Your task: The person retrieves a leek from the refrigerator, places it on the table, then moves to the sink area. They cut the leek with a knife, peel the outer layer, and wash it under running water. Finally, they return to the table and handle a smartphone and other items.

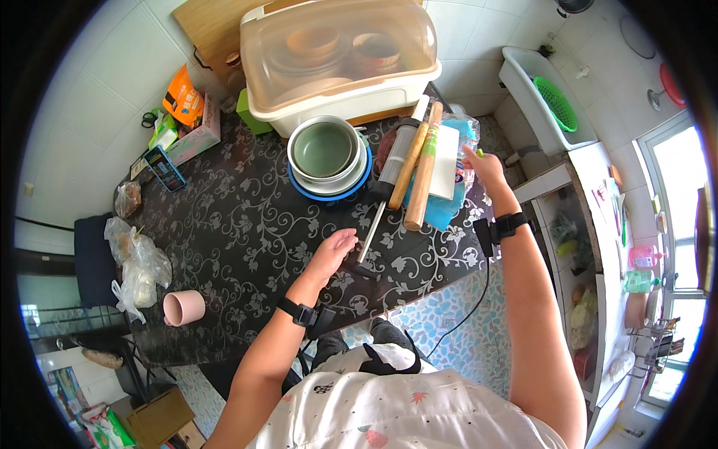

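Note:
My left hand (335, 250) hovers over the black floral-patterned table, fingers extended and nothing in them. Close to its fingertips is the metal rod (371, 233) of a plunger-type tool with a grey cylinder (399, 151) and a dark handle (362, 271). My right hand (486, 171) is at the right side of a clear plastic bag with blue contents (466, 132). A bit of something green (480, 152) shows at its fingers; whether they grip it is unclear. Two wooden rolling pins (424, 174) (408, 165) and a white board (445, 163) lie between the hands.
Stacked bowls (324, 149) stand on a blue-rimmed plate (331, 197) before a lidded dish box (342, 101). A phone (165, 168), a pink mug (184, 308) and plastic bags (140, 269) are on the left. A cable (486, 297) hangs from my right wrist strap. A sink (552, 106) is at right.

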Action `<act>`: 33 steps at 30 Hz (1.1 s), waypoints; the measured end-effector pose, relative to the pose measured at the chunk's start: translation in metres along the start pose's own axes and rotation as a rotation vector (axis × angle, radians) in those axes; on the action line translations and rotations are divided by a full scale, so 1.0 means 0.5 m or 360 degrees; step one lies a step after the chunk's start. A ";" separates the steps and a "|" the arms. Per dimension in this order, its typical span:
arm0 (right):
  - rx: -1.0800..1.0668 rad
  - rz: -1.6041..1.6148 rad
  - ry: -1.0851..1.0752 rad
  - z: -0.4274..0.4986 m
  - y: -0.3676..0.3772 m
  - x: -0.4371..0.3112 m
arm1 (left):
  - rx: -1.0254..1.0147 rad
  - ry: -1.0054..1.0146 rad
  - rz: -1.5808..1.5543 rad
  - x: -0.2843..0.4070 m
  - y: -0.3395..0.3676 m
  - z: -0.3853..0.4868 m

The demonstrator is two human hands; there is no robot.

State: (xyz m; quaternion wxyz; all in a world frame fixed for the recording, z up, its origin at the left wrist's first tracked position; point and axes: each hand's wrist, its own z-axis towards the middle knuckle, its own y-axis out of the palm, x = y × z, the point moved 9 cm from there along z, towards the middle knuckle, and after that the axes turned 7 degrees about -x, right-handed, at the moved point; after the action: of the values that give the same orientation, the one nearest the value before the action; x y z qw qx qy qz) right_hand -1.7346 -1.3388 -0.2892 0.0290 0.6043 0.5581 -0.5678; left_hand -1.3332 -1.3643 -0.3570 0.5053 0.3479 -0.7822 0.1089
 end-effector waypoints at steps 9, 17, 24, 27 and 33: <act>-0.0461 0.0878 0.0217 -0.015 0.068 0.040 | 0.0513 0.0388 0.0031 0.080 -0.074 -0.043; -0.0385 0.1497 -0.0013 -0.200 -0.016 0.157 | 0.0290 0.0751 0.0200 0.239 0.071 -0.167; -0.0017 0.1181 0.0279 -0.320 0.037 0.280 | -0.0473 -0.0175 -0.0717 0.057 0.338 -0.043; 0.0037 0.1155 0.0254 -0.312 0.045 0.286 | -0.0193 -0.0325 -0.1156 0.015 0.353 0.086; 0.0172 0.0972 0.0009 -0.238 0.017 0.249 | 0.0161 0.0109 -0.1541 0.031 0.319 0.218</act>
State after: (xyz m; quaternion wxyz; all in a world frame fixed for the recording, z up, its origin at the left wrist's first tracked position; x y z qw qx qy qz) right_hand -1.6840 -1.1825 -0.3416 0.1646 0.7462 0.3197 -0.5602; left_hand -1.5193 -1.3107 -0.3652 0.5057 0.6921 -0.5072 -0.0892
